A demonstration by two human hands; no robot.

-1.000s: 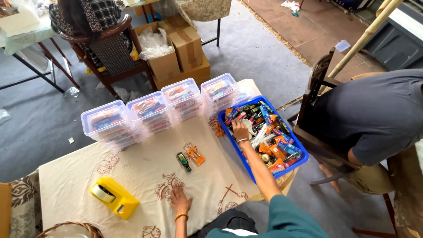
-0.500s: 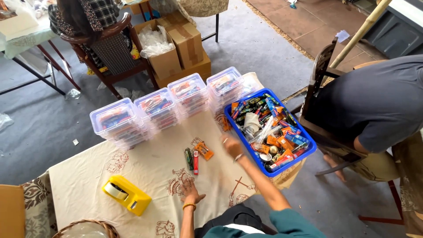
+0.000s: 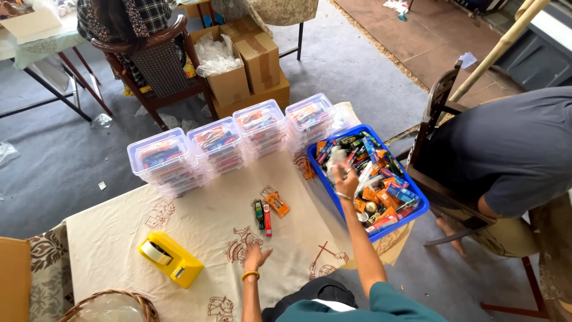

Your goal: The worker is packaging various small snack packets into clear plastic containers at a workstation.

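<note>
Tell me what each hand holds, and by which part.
Left hand lies open on the tablecloth, holding nothing. Right hand reaches into the blue bin; any grip there cannot be told.

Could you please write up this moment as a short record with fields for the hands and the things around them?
Left hand: left hand rests flat on the printed tablecloth, holding nothing
Right hand: right hand reaches into the blue bin of small packets; whether it grips one cannot be told
Near left hand: three small packets lying on the cloth
Back row: four stacks of clear lidded boxes
Front left: yellow tape dispenser
Nearby: a seated person on the right
</note>
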